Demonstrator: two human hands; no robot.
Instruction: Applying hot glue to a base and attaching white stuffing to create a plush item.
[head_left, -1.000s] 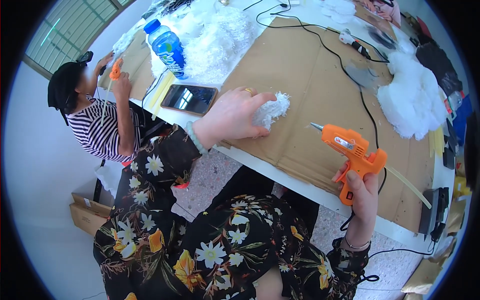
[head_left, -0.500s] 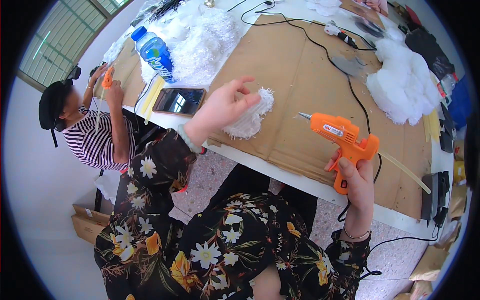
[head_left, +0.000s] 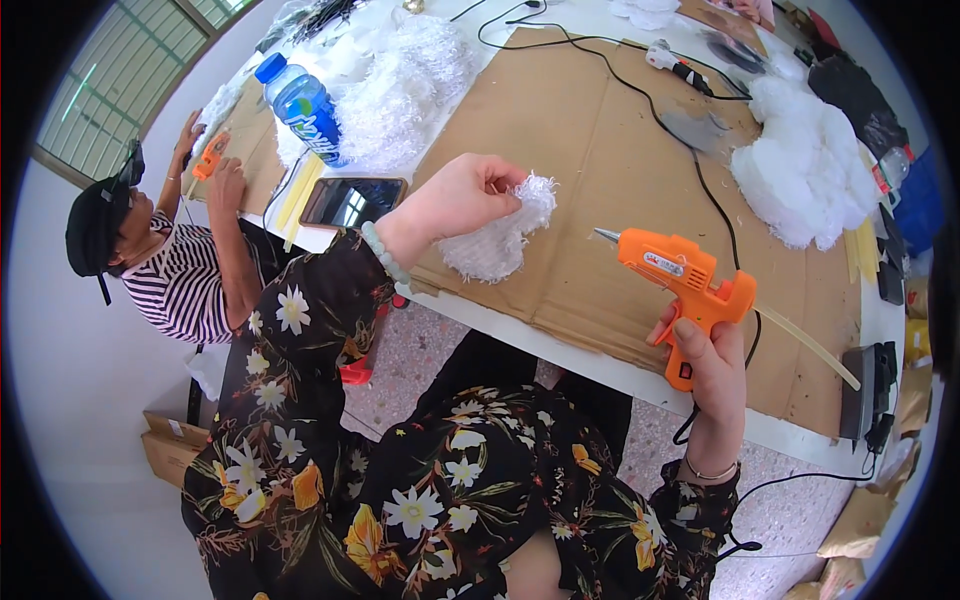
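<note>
My right hand [head_left: 708,362] is wrapped round the handle of an orange hot glue gun [head_left: 668,262]. Its metal nozzle points left, and a long pale glue stick [head_left: 815,343] trails from its back. A small white piece of fluffy, fringed fabric [head_left: 490,246] lies on the brown cardboard [head_left: 590,150] in front of me. My left hand [head_left: 470,198] is at that piece's upper edge, with thumb and forefinger pinched on its frayed tip. The nozzle stands apart from the fabric, to its right.
A phone [head_left: 352,202], yellowish glue sticks [head_left: 303,200] and a blue-labelled bottle [head_left: 300,108] lie left of the cardboard. White fluff [head_left: 805,165] is heaped at right. A black cable [head_left: 650,95] crosses the board. At far left a person [head_left: 185,260] works near another orange glue gun [head_left: 210,155].
My left hand has come down from above the fabric, and its spread fingers have closed on the upper edge. The glue gun has hardly moved. The other person's hands have shifted.
</note>
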